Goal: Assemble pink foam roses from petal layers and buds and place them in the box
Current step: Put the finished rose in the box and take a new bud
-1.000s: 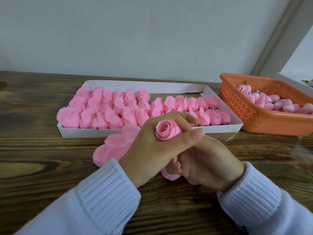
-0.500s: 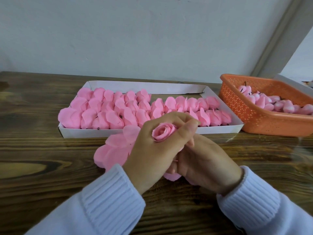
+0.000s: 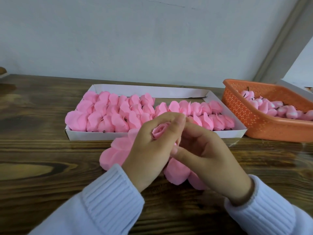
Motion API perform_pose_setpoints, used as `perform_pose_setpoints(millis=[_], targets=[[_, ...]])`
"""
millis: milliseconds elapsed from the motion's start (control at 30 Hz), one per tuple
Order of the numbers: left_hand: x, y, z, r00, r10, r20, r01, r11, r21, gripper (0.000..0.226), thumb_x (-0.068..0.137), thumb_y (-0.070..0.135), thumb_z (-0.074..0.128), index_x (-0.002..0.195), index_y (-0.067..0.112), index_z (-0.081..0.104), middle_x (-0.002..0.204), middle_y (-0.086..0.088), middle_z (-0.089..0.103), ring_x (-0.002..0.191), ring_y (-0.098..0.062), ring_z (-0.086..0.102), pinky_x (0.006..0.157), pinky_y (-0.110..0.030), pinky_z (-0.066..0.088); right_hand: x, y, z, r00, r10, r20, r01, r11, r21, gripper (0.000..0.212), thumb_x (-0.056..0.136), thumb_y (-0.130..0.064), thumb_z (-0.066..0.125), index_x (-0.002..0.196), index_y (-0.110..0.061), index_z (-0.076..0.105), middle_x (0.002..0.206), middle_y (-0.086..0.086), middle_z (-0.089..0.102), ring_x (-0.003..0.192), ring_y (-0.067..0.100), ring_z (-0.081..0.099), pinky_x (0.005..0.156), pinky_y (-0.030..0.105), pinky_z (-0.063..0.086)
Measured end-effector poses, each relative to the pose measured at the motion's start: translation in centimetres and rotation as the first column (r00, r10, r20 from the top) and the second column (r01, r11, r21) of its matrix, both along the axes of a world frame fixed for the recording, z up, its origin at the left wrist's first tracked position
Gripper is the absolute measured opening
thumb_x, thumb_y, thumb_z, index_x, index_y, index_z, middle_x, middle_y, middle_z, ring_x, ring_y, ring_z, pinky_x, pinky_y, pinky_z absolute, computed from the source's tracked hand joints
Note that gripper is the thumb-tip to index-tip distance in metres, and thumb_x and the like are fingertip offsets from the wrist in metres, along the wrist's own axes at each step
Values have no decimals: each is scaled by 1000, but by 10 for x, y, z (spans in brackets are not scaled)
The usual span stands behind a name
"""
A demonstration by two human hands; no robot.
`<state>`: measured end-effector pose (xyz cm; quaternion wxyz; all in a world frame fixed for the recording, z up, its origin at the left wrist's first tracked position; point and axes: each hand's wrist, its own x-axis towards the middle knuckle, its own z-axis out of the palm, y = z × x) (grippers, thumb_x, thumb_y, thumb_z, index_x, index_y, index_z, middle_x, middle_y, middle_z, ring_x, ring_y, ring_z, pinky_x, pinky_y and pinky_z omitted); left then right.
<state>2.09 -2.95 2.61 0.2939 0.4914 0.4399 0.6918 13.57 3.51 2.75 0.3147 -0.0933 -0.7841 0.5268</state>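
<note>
We are gripping the bud (image 3: 159,131) in our left hand (image 3: 150,155), sinking it lower into petals (image 3: 176,172); right hand (image 3: 208,155) below, grip unclear.

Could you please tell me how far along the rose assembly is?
Done: the box already holds rows of roses. In hand: left hand and right hand grip one unfinished rose. Left: loose petal layers on the table, buds in the orange basket, bare space at the box's back.

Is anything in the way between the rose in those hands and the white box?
Nothing visible: the left hand holds the rose just before the box. Only its back right is bare.
</note>
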Motion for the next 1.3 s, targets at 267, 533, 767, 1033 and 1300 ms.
perform_pose_setpoints(millis=[267, 533, 767, 1033, 1300], targets=[[-35, -7, 0, 977, 184, 105, -184, 983, -17, 32, 88, 46, 51, 74, 19, 64, 89, -4, 69, 90, -19, 66, 84, -36, 51, -27, 5, 37, 945, -156, 287, 42, 929, 367, 7, 91, -13, 63, 97, -11, 62, 75, -16, 66, 67, -2, 61, 66, 16, 50], [-60, -1, -10, 790, 520, 326, -504, 853, -138, 21, 99, 23, 43, 86, 25, 60, 81, 6, 70, 84, -11, 67, 76, -30, 45, -111, 135, 57, 853, -393, 344, 460, 876, -141, 11, 97, -12, 51, 104, -10, 60, 95, 9, 62, 83, 17, 60, 71, 23, 52], [-59, 4, -17, 767, 581, 272, -553, 814, -179, 24, 99, 25, 45, 81, 28, 60, 74, 10, 69, 77, -5, 66, 74, -28, 45, -141, 189, 35, 641, -466, 609, 542, 837, 70, 22, 89, -6, 59, 72, -14, 49, 78, 4, 55, 67, 15, 56, 57, 23, 48], [-56, 5, -19, 772, 575, 270, -541, 818, -197, 28, 98, 23, 48, 75, 28, 61, 69, 9, 66, 72, -8, 62, 72, -29, 45, -158, 163, 27, 406, -503, 763, 247, 864, 438, 29, 94, -10, 48, 65, -14, 46, 71, 4, 53, 62, 17, 47, 43, 19, 38], [-56, 4, -19, 792, 557, 251, -520, 830, -202, 23, 97, 21, 49, 78, 25, 62, 70, 9, 65, 72, -7, 62, 73, -30, 44, -165, 166, 22, 384, -578, 720, 164, 810, 563, 24, 93, -19, 51, 74, -5, 54, 82, 10, 55, 64, 19, 49, 52, 24, 38]])
